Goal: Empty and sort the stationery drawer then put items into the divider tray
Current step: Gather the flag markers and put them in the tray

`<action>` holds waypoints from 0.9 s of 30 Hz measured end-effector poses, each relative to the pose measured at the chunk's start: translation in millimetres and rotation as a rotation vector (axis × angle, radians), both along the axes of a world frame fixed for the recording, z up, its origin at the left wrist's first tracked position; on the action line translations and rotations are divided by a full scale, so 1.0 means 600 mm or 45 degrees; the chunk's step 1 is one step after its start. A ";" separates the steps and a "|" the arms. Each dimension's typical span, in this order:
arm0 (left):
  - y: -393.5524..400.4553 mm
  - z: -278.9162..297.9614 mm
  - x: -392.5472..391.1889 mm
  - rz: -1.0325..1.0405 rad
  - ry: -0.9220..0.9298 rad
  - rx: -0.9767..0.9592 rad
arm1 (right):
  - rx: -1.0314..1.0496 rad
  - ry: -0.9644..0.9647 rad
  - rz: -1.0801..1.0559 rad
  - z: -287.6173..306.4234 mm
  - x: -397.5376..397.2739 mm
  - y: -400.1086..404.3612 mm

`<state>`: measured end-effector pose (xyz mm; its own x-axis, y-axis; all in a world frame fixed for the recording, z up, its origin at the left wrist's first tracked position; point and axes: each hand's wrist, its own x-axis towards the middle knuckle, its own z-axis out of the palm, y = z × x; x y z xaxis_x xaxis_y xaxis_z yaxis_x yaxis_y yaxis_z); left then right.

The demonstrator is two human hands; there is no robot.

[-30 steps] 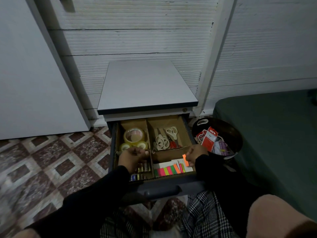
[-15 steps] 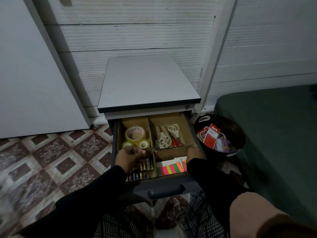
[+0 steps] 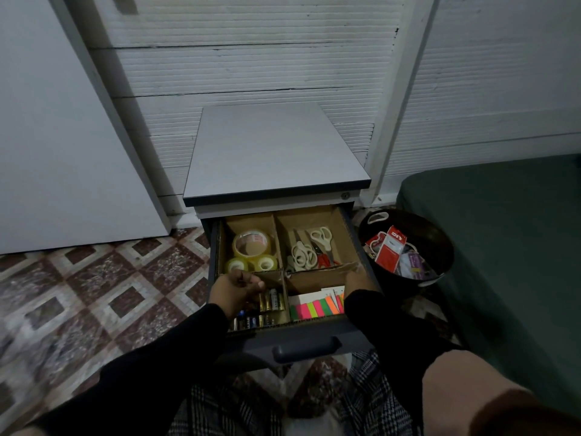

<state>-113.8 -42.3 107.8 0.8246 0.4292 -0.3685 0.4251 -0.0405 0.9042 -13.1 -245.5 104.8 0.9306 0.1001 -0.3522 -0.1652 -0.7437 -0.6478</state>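
The dark drawer (image 3: 306, 349) stands pulled out with a cardboard divider tray (image 3: 345, 234) in it. Tape rolls (image 3: 251, 243) fill the back left compartment and white scissors (image 3: 320, 237) the back right. Batteries (image 3: 272, 300) lie front left, and bright sticky flags (image 3: 314, 308) front right. My left hand (image 3: 235, 287) hovers over the batteries, its fingers curled at the tray's cross wall. My right hand (image 3: 356, 280) sits at the tray's right wall above the flags, its fingers hidden.
A black bin (image 3: 440, 247) with a red packet (image 3: 390, 250) and other small items stands right of the cabinet. A green mattress (image 3: 503, 231) lies further right. The grey cabinet top (image 3: 273, 152) is bare. Patterned floor tiles spread to the left.
My right hand held an orange sticky flag one second ago; it has since moved to the tray's right wall and the flag is out of sight. My left hand has stayed put.
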 end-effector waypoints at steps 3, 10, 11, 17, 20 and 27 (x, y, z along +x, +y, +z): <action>0.003 -0.003 -0.003 -0.018 0.026 0.009 | -0.379 0.052 0.223 -0.034 0.023 -0.007; 0.010 0.005 -0.013 -0.180 0.053 0.284 | -0.640 -0.071 0.344 -0.010 0.032 -0.028; 0.011 0.008 -0.016 -0.238 0.064 0.365 | -0.668 -0.073 0.396 -0.004 0.031 -0.032; 0.001 0.037 -0.038 -0.760 0.271 0.759 | -0.680 -0.092 0.730 0.016 0.027 -0.050; -0.005 0.045 -0.051 -0.975 0.487 0.815 | -0.593 -0.021 0.879 0.032 0.012 -0.061; -0.006 0.039 -0.065 -1.388 0.688 1.247 | -0.721 0.094 1.185 0.051 -0.010 -0.071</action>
<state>-152.5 -45.8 131.1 0.7529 -0.0242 -0.6577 0.0533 -0.9938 0.0977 -19.3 -288.0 135.7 0.5492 0.5593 -0.6209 0.5919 -0.7849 -0.1834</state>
